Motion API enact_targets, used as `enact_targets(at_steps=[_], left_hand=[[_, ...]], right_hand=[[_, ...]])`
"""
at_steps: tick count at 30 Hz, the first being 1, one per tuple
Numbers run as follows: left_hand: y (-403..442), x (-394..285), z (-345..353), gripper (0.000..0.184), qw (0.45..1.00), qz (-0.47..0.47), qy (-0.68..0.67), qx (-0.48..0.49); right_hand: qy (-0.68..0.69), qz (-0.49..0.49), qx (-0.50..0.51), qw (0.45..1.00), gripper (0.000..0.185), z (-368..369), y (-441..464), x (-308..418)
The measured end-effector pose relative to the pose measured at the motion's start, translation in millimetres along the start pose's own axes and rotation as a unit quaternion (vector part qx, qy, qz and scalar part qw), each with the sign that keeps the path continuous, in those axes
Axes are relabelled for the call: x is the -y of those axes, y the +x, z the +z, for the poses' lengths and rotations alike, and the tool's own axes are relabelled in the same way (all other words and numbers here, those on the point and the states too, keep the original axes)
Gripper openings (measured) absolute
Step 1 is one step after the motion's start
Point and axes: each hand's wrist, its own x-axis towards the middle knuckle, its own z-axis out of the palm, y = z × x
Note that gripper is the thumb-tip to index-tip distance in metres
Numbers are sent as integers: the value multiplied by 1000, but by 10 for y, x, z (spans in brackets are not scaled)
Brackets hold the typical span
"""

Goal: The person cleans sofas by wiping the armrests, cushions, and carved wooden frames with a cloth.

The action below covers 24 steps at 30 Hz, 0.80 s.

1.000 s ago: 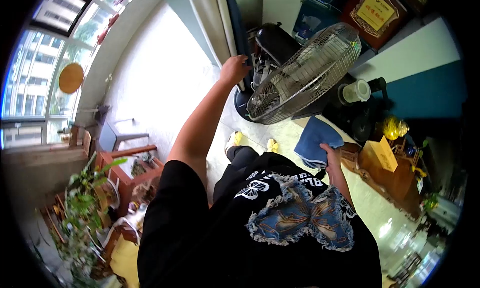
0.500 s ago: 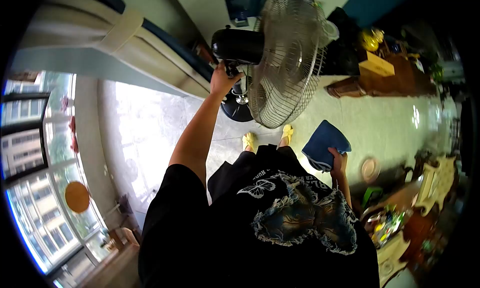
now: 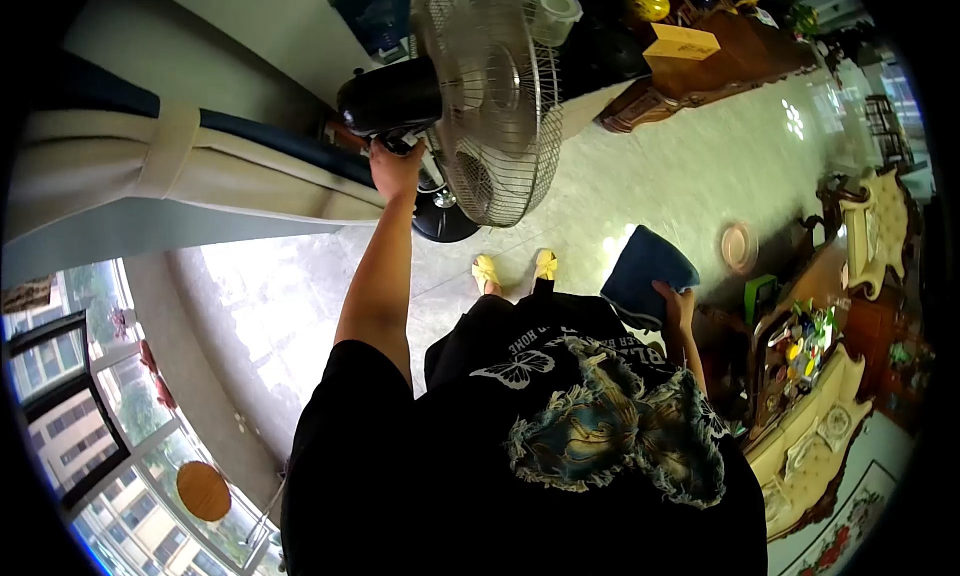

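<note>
My left hand (image 3: 396, 170) reaches up to a pedestal fan and closes round its neck, just under the black motor housing (image 3: 390, 96). Some of the fingertips are hidden there. The fan's wire cage (image 3: 505, 126) faces right, and its blades look blurred. Below it, the round black base (image 3: 446, 222) rests on the floor. Out to the right, my right hand (image 3: 676, 306) grips a folded dark blue cloth (image 3: 645, 271) by its near edge, clear of the fan.
A beige curtain (image 3: 265, 166) hangs left of the fan, with windows (image 3: 120, 406) beyond. A wooden cabinet (image 3: 700, 66) bears a yellow box (image 3: 682, 43). At right are a pink basin (image 3: 739, 247), a cluttered table and a cream sofa (image 3: 810, 436). My yellow slippers (image 3: 485, 270) are on grey tiles.
The view has turned, so the fan and curtain now sit further left and more of the sofa shows. My left hand stays at the fan's neck; my right still holds the cloth.
</note>
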Motion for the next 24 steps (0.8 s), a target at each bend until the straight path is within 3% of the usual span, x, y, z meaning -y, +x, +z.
enact_targets(at_steps=[3,12,14,17,24], left_hand=[[4,24,92,79,1000,-17,-4,-22],[74,-91,-41,75,1000,-7,-9,18],[103,46,3,72,999,42,-27,9],[89,37,-56,73,999,-1,23,37],[196,114,-54,63,998,38,6,43]], right_hand=[[3,0,18,1000,43,-16,-46,-14],[-1,26,-5,1000,38,-87,-55,-192],[19,38,-17,999,39,-85,-80,-205],[12,29,-31,999,39,-76,-143,-162],[-22,44,-44,998,38,-156,-91,-336]])
